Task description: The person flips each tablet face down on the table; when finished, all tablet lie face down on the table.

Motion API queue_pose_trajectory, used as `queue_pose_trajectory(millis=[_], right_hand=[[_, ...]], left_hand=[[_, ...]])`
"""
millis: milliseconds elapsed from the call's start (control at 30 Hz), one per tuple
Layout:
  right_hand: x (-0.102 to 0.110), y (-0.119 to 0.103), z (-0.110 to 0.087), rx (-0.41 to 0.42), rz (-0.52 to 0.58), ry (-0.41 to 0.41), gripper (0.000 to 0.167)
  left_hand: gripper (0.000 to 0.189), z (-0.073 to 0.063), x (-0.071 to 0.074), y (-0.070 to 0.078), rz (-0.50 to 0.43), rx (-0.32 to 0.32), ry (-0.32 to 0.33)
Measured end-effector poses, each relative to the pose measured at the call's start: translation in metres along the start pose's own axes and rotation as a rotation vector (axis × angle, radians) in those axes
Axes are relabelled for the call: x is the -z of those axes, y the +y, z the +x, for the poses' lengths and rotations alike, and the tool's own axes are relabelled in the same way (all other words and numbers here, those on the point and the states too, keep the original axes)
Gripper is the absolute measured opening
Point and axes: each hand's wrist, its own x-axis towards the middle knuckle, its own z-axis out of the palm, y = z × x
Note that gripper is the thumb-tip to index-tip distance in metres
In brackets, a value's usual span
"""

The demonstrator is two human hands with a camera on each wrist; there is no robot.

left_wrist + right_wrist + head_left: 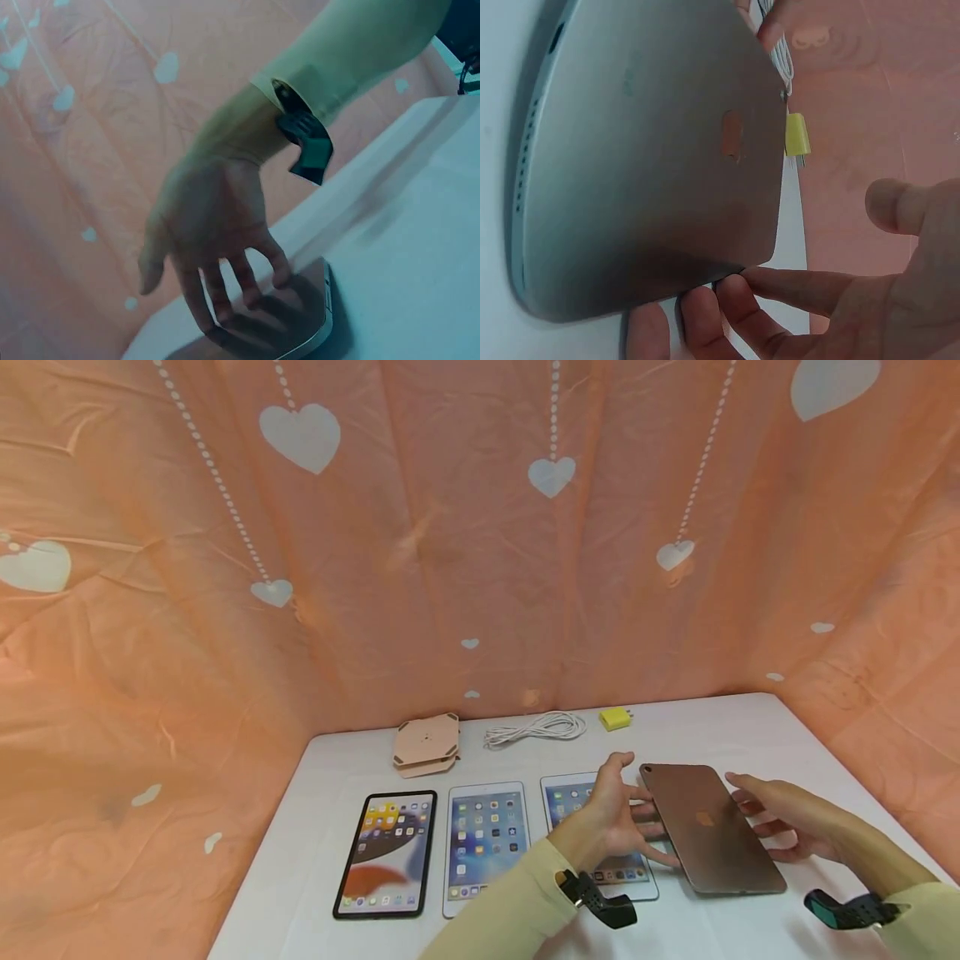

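Observation:
A tablet with a brownish metallic back [712, 852] lies screen-down at the right of the row on the white table. My left hand [611, 818] has its fingers spread at the tablet's left edge, thumb raised, palm turned toward it. In the left wrist view those fingers [244, 281] reach over the tablet's back near a corner. At the opposite edge is my right hand [795, 814], fingers extended and thumb held apart. The right wrist view has the right fingertips [701, 307] right at the tablet's long edge. Partly behind the left hand lies a white-framed tablet [566, 797], its screen lit.
Farther left are another white-framed tablet [487, 839] and a black-framed tablet [386, 856], both lit. Along the back stand a folded pinkish stand [427, 742], a coiled white cable [540, 728] and a yellow charger plug [615, 718]. An orange curtain [480, 568] encloses the table.

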Motion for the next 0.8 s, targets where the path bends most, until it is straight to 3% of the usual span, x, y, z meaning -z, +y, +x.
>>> queue_pose_trajectory(millis=[233, 467, 633, 700, 800], right_hand=[[0.003, 0.003, 0.003, 0.003, -0.019, 0.020, 0.095], [0.007, 0.002, -0.003, 0.036, -0.051, 0.043, 0.093], [0.007, -0.007, -0.013, 0.136, -0.058, 0.078, 0.091], [0.004, -0.009, -0.015, 0.195, 0.012, 0.054, 0.082], [-0.003, -0.011, -0.018, 0.271, 0.191, -0.063, 0.052]], left_hand=[[0.079, 0.008, 0.001, -0.005, 0.018, -0.012, 0.029], [0.071, -0.001, 0.011, 0.003, 0.098, -0.014, -0.038], [0.067, -0.022, 0.040, 0.019, 0.200, -0.057, -0.107], [0.063, -0.033, 0.056, 0.027, 0.227, -0.070, -0.114], [0.058, -0.048, 0.078, 0.039, 0.251, -0.082, -0.106]])
